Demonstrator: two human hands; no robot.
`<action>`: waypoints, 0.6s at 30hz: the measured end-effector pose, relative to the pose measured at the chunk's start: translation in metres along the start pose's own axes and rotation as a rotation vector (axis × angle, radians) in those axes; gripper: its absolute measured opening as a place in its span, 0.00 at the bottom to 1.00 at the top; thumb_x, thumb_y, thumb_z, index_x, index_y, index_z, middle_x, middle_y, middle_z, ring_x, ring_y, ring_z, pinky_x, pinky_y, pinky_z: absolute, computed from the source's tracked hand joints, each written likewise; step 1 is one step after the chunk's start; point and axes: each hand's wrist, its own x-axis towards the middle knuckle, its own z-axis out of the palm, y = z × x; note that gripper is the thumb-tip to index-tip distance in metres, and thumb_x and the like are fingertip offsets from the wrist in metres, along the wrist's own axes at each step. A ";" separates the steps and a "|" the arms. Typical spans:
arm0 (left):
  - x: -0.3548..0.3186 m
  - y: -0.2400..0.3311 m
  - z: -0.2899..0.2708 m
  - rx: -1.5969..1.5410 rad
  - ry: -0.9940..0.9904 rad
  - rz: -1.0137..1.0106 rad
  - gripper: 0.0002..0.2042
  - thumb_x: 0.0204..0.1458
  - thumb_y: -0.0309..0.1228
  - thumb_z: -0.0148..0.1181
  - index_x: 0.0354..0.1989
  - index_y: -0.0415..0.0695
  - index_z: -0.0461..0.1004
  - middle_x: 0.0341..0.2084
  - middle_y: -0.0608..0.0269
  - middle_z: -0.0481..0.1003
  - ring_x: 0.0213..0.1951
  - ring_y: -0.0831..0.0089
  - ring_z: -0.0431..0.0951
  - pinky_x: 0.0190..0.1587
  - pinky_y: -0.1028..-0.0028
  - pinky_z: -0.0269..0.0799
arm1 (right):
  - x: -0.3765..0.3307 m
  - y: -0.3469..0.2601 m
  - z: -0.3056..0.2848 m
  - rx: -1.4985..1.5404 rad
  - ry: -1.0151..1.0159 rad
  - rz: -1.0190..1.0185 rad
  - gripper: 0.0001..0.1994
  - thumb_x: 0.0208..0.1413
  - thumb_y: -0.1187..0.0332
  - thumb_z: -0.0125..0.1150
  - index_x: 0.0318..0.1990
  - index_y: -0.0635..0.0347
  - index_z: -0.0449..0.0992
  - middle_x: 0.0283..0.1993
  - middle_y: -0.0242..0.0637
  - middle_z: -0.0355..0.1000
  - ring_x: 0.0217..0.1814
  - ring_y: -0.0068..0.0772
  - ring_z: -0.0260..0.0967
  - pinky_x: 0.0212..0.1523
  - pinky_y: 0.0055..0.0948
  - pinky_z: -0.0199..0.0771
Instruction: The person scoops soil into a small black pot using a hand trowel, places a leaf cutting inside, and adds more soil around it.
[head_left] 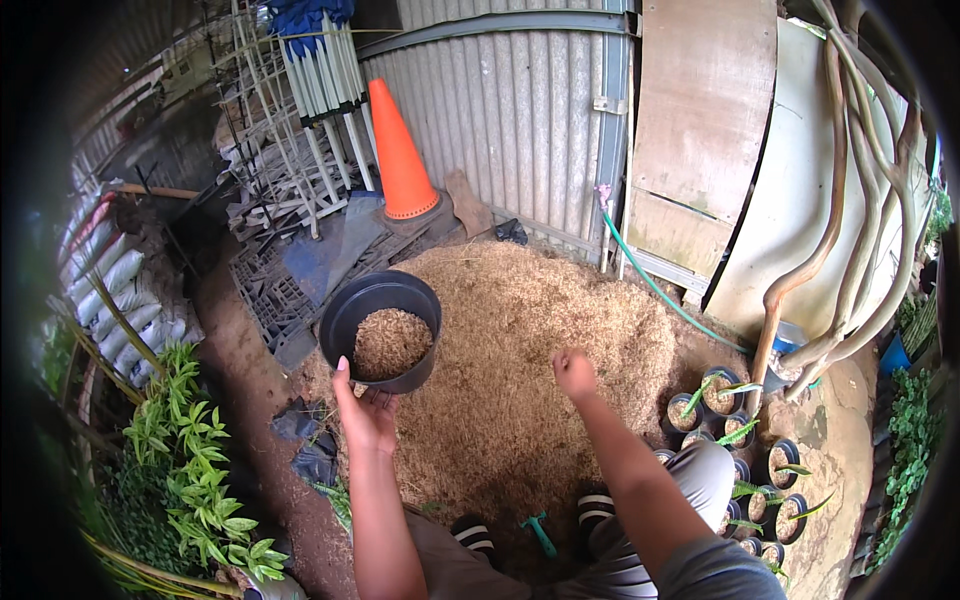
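My left hand grips the lower rim side of a black plastic plant pot, thumb along its wall and fingers beneath. The pot is tilted toward me and partly filled with light-brown husks. My right hand hovers to the right of the pot, apart from it, with its fingers curled into a fist. Whatever is inside that fist, if anything, is hidden. Below both hands spreads a large heap of dry husks. A small teal hand tool lies between my feet.
Several small potted plants stand at the right. An orange cone and black plastic grates sit beyond the heap at left. Leafy plants line the left side. A green hose runs beside bent trunks.
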 end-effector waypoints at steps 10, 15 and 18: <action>-0.012 0.004 -0.002 -0.005 -0.029 0.006 0.52 0.47 0.64 0.63 0.71 0.41 0.47 0.64 0.41 0.56 0.64 0.53 0.62 0.66 0.57 0.57 | -0.267 0.122 0.112 -0.590 -1.118 -0.287 0.20 0.51 0.54 0.65 0.47 0.56 0.83 0.46 0.44 0.80 0.45 0.52 0.78 0.45 0.50 0.77; -0.024 0.008 0.000 0.013 -0.098 0.016 0.52 0.47 0.65 0.61 0.71 0.40 0.47 0.63 0.42 0.57 0.64 0.51 0.62 0.68 0.55 0.55 | -0.324 0.090 0.100 -0.590 -1.083 0.389 0.23 0.51 0.50 0.68 0.50 0.55 0.81 0.50 0.38 0.79 0.48 0.45 0.78 0.45 0.46 0.79; -0.023 0.008 -0.003 0.030 -0.103 0.005 0.54 0.46 0.66 0.60 0.72 0.40 0.45 0.63 0.42 0.57 0.64 0.50 0.62 0.69 0.54 0.52 | -0.335 0.090 0.103 -0.603 -1.009 0.464 0.23 0.48 0.50 0.71 0.47 0.54 0.81 0.47 0.38 0.79 0.49 0.42 0.78 0.46 0.43 0.79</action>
